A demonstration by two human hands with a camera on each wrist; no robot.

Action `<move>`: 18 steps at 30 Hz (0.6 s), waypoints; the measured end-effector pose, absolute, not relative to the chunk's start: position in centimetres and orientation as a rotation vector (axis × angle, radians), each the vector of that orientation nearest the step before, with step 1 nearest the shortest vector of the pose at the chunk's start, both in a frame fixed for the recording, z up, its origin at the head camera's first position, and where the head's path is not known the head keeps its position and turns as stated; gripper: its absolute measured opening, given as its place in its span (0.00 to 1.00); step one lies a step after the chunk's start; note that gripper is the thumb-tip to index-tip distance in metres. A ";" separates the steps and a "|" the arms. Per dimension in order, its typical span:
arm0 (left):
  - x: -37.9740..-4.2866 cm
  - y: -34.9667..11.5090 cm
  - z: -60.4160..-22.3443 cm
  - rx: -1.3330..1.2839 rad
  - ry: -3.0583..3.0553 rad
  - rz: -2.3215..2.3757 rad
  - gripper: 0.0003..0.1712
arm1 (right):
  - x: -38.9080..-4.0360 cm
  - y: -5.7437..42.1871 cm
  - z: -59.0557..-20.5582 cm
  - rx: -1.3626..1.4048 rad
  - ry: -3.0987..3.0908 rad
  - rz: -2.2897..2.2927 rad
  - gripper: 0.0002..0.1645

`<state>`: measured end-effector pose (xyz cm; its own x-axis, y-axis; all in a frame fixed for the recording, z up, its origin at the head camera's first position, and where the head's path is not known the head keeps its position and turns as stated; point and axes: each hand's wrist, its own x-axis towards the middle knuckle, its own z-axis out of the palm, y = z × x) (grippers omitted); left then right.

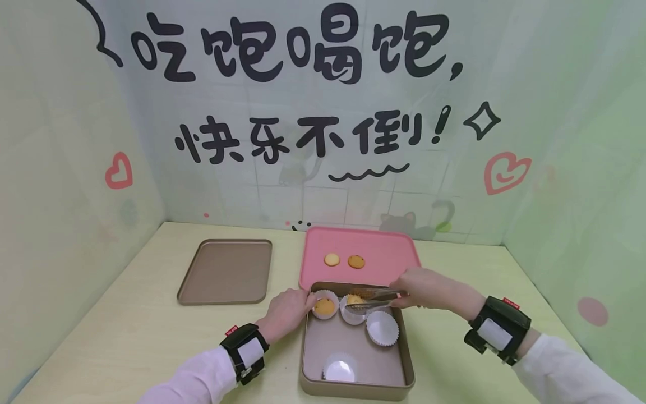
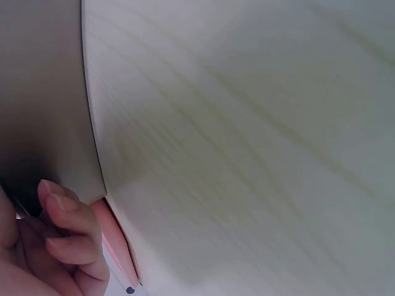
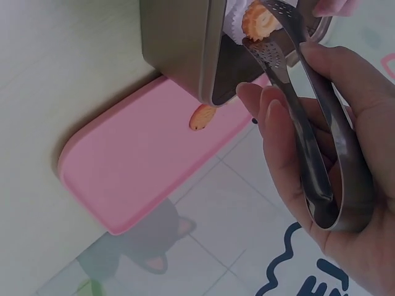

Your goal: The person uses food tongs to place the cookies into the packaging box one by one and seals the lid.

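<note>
My left hand (image 1: 285, 314) grips the left wall of a deep brown metal tin (image 1: 358, 389), thumb at the rim and curled fingers (image 2: 74, 216) against the outside. In my right hand (image 1: 429, 289) is a pair of metal tongs (image 3: 355, 185), reaching over the tin's back right. Their perforated tips stand apart at a ridged cookie (image 3: 259, 21) in a white paper cup (image 1: 348, 318); whether they touch it I cannot tell. Left of it, another paper cup holds a round cookie (image 1: 324, 307). A third paper cup (image 1: 382, 328) near the right wall has no cookie.
Behind the tin lies a pink tray (image 1: 315, 247) with a pale cookie (image 1: 331, 259) and a browner cookie (image 1: 356, 261). A flat brown tray (image 1: 229, 272) is at the back left. A bright white patch shows on the tin's floor near the front. Printed curtains surround the table.
</note>
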<state>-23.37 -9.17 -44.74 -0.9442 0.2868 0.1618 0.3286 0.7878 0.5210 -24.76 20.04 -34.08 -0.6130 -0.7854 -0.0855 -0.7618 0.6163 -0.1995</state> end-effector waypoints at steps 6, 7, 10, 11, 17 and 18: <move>-23.3 -9.1 -44.7 -0.498 -2.898 -0.864 0.22 | -24.8 19.8 -34.6 -1.319 2.653 -0.227 0.12; -23.2 -9.1 -44.7 -0.497 -2.900 -0.864 0.21 | -24.8 19.7 -34.7 -1.323 2.653 -0.223 0.12; -23.2 -9.1 -44.8 -0.492 -2.908 -0.866 0.21 | -24.8 19.6 -34.8 -1.328 2.664 -0.195 0.13; -23.2 -9.1 -44.8 -0.491 -2.908 -0.865 0.21 | -24.8 19.6 -34.9 -1.331 2.670 -0.182 0.14; -23.3 -9.2 -44.8 -0.506 -2.886 -0.854 0.22 | -24.9 19.4 -35.0 -1.329 2.689 -0.144 0.17; -23.3 -9.2 -44.8 -0.509 -2.882 -0.854 0.22 | -24.9 19.4 -35.0 -1.330 2.689 -0.142 0.16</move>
